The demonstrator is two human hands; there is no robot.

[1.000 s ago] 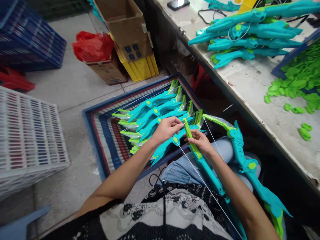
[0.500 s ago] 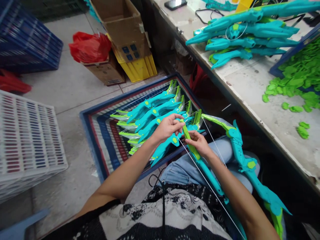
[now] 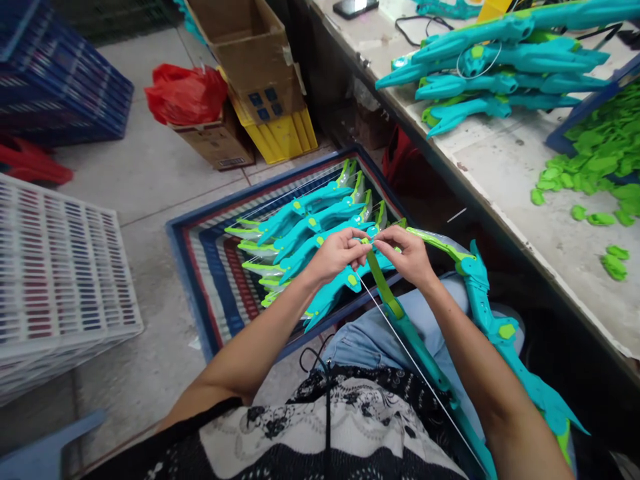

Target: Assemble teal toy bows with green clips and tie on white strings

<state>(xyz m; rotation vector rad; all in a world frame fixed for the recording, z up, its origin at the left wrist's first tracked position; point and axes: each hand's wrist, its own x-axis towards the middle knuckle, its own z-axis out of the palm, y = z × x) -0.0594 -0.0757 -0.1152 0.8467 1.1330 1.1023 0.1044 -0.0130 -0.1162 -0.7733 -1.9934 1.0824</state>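
A teal and green toy bow (image 3: 384, 288) slants across my lap, its green tip up between my hands. My left hand (image 3: 345, 253) is closed in a pinch at that tip, where the white string (image 3: 395, 328) comes up from the lower end. My right hand (image 3: 407, 253) pinches close beside it at the tip, apparently on the string's end; the fingers hide the exact spot. A second toy bow (image 3: 479, 293) rests over my right leg. Beyond my hands, several finished-looking bows (image 3: 295, 217) lie in a row in a striped basket.
The basket's blue rim (image 3: 183, 287) is in front of my knees. On the worktable (image 3: 480, 163) at right are stacked teal bow parts (image 3: 500, 63), loose green pieces (image 3: 600, 157) and a phone (image 3: 355, 7). A white crate (image 3: 65, 267), cardboard box (image 3: 250, 60) and red bag (image 3: 186, 93) stand on the floor.
My right hand has moved up from the bow's green limb to its tip, now pinching beside my left hand. My left hand stays at the tip. The view has shifted slightly.
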